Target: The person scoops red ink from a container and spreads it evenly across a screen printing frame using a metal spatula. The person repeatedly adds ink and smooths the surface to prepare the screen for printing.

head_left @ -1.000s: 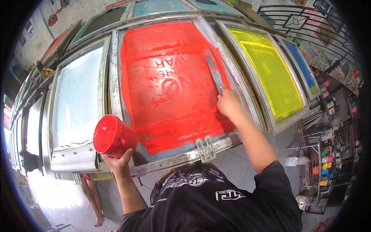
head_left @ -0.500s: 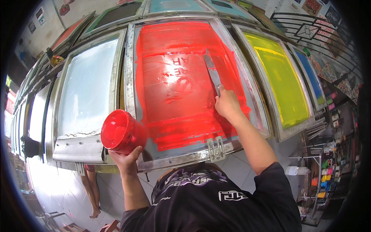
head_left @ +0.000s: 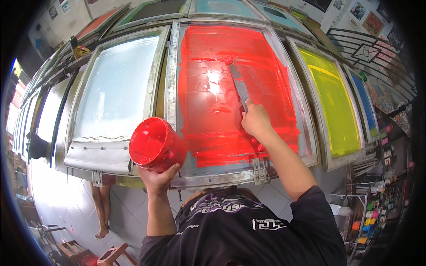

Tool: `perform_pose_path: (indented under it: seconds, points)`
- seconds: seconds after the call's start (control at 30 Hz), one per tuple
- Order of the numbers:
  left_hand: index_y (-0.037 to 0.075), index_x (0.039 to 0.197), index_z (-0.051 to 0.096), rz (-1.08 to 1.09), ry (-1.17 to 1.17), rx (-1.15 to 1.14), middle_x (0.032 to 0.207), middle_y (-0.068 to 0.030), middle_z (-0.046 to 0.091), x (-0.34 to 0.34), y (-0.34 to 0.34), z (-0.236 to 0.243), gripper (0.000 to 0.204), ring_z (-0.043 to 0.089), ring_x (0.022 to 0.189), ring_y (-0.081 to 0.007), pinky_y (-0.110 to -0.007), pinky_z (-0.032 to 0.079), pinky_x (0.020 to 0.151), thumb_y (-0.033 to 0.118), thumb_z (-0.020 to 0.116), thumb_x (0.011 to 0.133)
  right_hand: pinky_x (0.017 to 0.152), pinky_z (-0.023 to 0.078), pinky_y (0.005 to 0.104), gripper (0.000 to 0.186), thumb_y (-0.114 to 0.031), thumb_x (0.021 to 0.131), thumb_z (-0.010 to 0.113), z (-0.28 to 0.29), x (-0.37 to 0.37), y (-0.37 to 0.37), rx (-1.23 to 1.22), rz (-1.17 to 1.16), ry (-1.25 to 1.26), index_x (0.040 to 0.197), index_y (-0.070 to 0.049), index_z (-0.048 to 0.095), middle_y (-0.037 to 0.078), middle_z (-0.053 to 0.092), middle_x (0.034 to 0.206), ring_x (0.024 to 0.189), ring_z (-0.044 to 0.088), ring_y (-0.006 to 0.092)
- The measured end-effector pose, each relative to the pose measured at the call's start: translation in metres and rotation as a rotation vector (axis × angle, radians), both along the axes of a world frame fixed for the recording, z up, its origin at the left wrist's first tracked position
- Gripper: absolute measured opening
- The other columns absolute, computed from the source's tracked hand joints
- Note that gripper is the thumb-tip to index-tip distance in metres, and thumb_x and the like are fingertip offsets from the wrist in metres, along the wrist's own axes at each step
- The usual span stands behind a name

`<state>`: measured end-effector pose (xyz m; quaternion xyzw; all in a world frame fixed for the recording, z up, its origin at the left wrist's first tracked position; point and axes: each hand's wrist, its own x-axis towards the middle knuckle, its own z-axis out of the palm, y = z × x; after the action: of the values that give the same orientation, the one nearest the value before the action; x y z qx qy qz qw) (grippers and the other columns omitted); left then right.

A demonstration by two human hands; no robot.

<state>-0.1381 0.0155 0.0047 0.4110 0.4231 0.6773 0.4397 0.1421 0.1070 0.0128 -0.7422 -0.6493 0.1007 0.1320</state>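
My right hand (head_left: 256, 119) is closed round the handle of a flat metal spatula (head_left: 240, 88). Its blade lies against a large screen-printing frame (head_left: 172, 95), whose mesh is spread with wet red ink (head_left: 204, 119). A dab of red ink sits at the blade's tip. At the frame's near left corner, my left hand (head_left: 158, 179) grips a red-smeared tub (head_left: 173, 148) from below, thumb against its side. The tub is tilted, its mouth facing up and left, with glossy red ink inside. The hand's other fingers are hidden under it.
A frame with pale blue mesh (head_left: 115, 88) lies to the left, a yellow one (head_left: 333, 102) and a blue one (head_left: 363, 99) to the right. Metal hinge clamps (head_left: 261, 170) sit at the near edge. Another person's legs (head_left: 101, 208) show below left; shelves of coloured containers stand right.
The spatula has moved left across the mesh. Dark lettering seen there earlier is now mostly covered by red ink. The tub stays in my left hand; the whole view has shifted slightly.
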Motion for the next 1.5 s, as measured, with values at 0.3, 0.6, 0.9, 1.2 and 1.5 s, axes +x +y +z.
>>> perform_pose_path:
  seconds: [0.3, 0.6, 0.9, 1.2, 1.5]
  points:
    - [-0.001, 0.116, 0.052, -0.007, 0.05, 0.018, 0.106, -0.0085, 0.061, -0.02, -0.01, 0.0, 0.079, 0.06, 0.096, -0.0184, -0.033, 0.05, 0.084, 0.015, 0.087, 0.048, 0.071, 0.05, 0.0429, 0.045, -0.012, 0.082, 0.061, -0.007, -0.038, 0.017, 0.157, 0.137, 0.125, 0.123, 0.007, 0.051, 0.026, 0.063, 0.086, 0.082, 0.063, 0.0366]
    - [-0.001, 0.114, 0.054, 0.005, 0.171, -0.022, 0.105, -0.0082, 0.062, -0.015, -0.01, 0.013, 0.074, 0.061, 0.094, -0.0189, -0.033, 0.05, 0.085, 0.013, 0.086, 0.049, 0.039, 0.034, 0.0245, 0.046, -0.007, 0.089, 0.058, 0.026, -0.003, 0.009, -0.184, 0.045, 1.06, 0.134, -0.008, 0.048, 0.003, 0.055, 0.069, 0.049, 0.048, 0.008]
    - [0.003, 0.114, 0.055, 0.058, 0.35, 0.072, 0.105, -0.0084, 0.063, 0.06, 0.024, 0.023, 0.073, 0.061, 0.095, -0.0175, -0.032, 0.049, 0.084, 0.015, 0.086, 0.049, 0.042, 0.038, 0.0238, 0.053, -0.001, 0.084, 0.061, 0.033, 0.112, -0.034, -0.008, 0.188, 1.03, 0.135, -0.006, 0.047, 0.001, 0.057, 0.071, 0.049, 0.049, 0.0071]
    - [0.005, 0.115, 0.054, 0.048, 0.464, 0.128, 0.109, -0.0109, 0.06, 0.13, 0.045, 0.016, 0.074, 0.059, 0.101, -0.0233, -0.036, 0.048, 0.087, 0.017, 0.086, 0.05, 0.051, 0.044, 0.0225, 0.051, 0.001, 0.079, 0.064, 0.098, 0.182, -0.129, 0.147, 0.248, 0.892, 0.129, -0.004, 0.052, 0.007, 0.064, 0.096, 0.066, 0.056, 0.0084]
    - [0.005, 0.118, 0.051, -0.011, 0.43, 0.236, 0.112, -0.0101, 0.058, 0.155, 0.039, 0.027, 0.078, 0.058, 0.104, -0.0228, -0.036, 0.048, 0.089, 0.016, 0.086, 0.049, 0.058, 0.047, 0.0312, 0.049, 0.004, 0.067, 0.069, 0.128, 0.192, -0.169, 0.546, 0.536, 0.085, 0.114, -0.002, 0.06, 0.015, 0.061, 0.08, 0.066, 0.06, 0.0265]
